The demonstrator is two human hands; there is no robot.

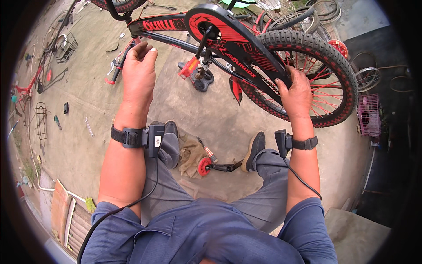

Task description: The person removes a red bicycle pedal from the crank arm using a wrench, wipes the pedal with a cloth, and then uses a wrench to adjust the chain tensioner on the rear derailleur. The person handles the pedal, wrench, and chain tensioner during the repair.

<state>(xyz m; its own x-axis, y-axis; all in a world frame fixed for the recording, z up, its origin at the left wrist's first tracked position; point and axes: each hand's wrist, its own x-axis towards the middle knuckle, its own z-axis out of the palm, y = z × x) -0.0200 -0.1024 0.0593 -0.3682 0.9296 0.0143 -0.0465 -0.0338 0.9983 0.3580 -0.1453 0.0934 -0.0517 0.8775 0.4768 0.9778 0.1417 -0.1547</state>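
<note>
A black and red bicycle [165, 40] stands upside down before me, its saddle [202, 80] and a handlebar grip [118, 72] low near the ground. My right hand [295, 91] has thumb and fingers around the rear end of the chain guard [257, 53], beside the rear wheel [349, 77] with its red spokes. Raised near the front of the frame, my left hand [140, 66] has curled fingers; anything inside them is hidden. A red pedal [189, 68] hangs from the crank between my hands.
By my feet lie a brown cloth [190, 152] and a small red wheel [204, 166] on a black bracket [224, 167]. A wrench [89, 126] is on the ground at left. Another small red wheel [338, 47] shows behind the tyre. A pink wire basket [369, 115] stands at right.
</note>
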